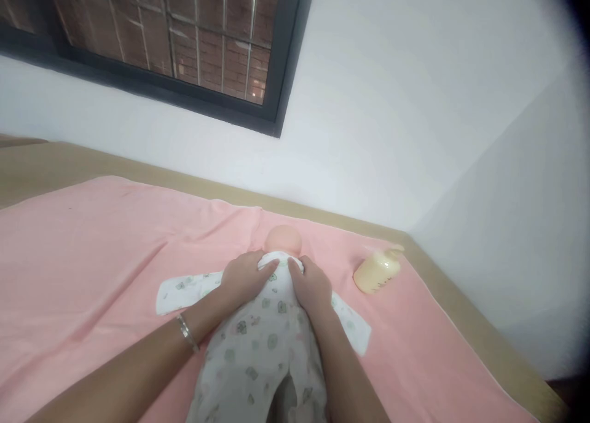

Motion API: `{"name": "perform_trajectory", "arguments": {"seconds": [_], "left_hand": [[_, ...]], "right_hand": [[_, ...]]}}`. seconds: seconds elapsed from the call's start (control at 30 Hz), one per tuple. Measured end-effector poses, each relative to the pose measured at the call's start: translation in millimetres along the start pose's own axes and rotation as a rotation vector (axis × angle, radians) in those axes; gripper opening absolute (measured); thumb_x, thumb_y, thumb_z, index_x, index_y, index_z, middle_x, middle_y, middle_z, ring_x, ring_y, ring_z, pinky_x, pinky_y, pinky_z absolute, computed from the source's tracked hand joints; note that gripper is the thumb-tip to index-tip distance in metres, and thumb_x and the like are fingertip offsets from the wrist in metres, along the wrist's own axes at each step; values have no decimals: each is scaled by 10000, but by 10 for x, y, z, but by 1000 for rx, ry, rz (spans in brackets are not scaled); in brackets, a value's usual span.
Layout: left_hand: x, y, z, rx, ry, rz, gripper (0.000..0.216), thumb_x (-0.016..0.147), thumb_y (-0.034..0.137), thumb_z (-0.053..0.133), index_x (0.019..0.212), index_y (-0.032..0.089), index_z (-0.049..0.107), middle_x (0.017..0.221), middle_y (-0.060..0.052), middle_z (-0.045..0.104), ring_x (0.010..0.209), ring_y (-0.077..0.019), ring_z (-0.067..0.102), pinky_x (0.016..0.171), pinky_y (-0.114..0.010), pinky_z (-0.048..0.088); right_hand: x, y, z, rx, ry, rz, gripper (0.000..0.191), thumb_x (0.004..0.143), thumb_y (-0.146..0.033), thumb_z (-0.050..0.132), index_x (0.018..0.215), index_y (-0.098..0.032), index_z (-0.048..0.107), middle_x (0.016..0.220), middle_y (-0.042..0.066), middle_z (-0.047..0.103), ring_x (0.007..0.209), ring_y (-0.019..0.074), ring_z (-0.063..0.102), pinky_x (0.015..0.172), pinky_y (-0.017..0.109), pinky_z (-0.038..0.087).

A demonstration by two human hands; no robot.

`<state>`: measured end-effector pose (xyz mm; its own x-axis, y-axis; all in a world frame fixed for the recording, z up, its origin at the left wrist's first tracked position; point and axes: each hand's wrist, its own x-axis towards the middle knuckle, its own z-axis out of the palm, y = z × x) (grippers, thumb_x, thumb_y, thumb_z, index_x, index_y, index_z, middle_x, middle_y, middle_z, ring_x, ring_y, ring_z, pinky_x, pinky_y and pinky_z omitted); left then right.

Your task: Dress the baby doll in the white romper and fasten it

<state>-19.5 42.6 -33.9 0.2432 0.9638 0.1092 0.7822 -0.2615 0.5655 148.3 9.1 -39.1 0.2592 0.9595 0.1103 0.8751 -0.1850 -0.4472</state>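
Note:
A baby doll (pixel 283 239) lies on its back on a pink towel (pixel 92 251), head away from me. It wears a white printed sleepsuit (pixel 262 343) with the sleeves spread out sideways. My left hand (pixel 242 276) rests on the doll's chest at the collar, fingers curled onto the fabric. My right hand (pixel 313 284) presses the other side of the collar, fingers bent on the cloth. Both hands meet just below the doll's chin. A bracelet (pixel 187 332) sits on my left wrist.
A pale yellow pump bottle (pixel 375 272) lies on its side on the towel, right of the doll. The towel covers a tan table (pixel 479 331) set against a white wall (pixel 391 103). A dark-framed window (pixel 184 42) is up left.

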Motion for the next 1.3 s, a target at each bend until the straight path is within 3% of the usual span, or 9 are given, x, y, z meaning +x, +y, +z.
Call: {"name": "perform_trajectory", "arguments": {"seconds": [0.23,1.3], "left_hand": [[9,4,-35,-17,-34,40,481,857,600,309,881,229,614,935,-42,658,862,-226,577,734,-337,408],[-12,20,-33,-21,-9,14,460,847,603,326,880,242,609,928,-25,662,850,-221,579,696,-325,399]], "right_hand": [[-10,-3,-21,-4,-18,-8,511,903,-587,213,895,-222,570,887,35,637,800,190,561,626,279,336],[8,25,8,26,2,-7,491,892,-600,240,853,-237,568,837,23,628,760,188,548,617,276,336]]}}
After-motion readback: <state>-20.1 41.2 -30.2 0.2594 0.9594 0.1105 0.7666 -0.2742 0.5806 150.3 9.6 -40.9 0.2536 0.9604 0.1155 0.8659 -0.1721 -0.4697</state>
